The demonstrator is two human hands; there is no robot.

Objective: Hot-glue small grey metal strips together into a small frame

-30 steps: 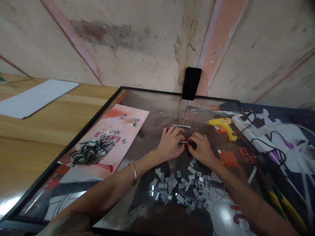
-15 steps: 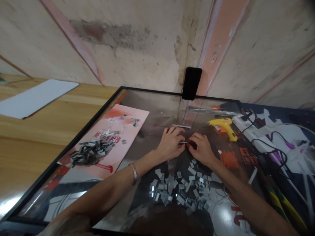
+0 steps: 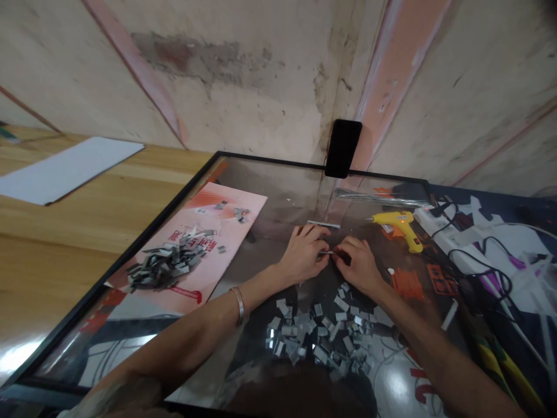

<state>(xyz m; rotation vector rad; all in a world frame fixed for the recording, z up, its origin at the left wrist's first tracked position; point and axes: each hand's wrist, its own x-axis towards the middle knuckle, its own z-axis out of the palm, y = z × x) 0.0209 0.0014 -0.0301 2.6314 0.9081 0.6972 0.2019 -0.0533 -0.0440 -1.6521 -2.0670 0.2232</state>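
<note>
My left hand (image 3: 306, 254) and my right hand (image 3: 359, 266) meet over the glossy dark tabletop. Between their fingertips is a small thin metal piece (image 3: 326, 252), pinched from both sides; the fingers cover most of it. Just beyond my left fingers lies a narrow light strip (image 3: 323, 224), flat on the surface. Nearer my body, below the hands, many small shiny metal pieces (image 3: 322, 334) are scattered loosely. To the left, a heap of grey metal pieces (image 3: 163, 267) rests on a pink printed sheet (image 3: 230, 232).
A yellow glue gun (image 3: 398, 223) lies at the right, beside a white power strip (image 3: 450, 244) with tangled cables. A bundle of thin wires (image 3: 380, 198) lies near the back edge. A black phone (image 3: 343, 148) leans on the wall. White board (image 3: 73, 168) lies far left.
The whole view has shifted slightly to the right. Both hands keep the same pinch on the thin metal piece, with hardly any movement.
</note>
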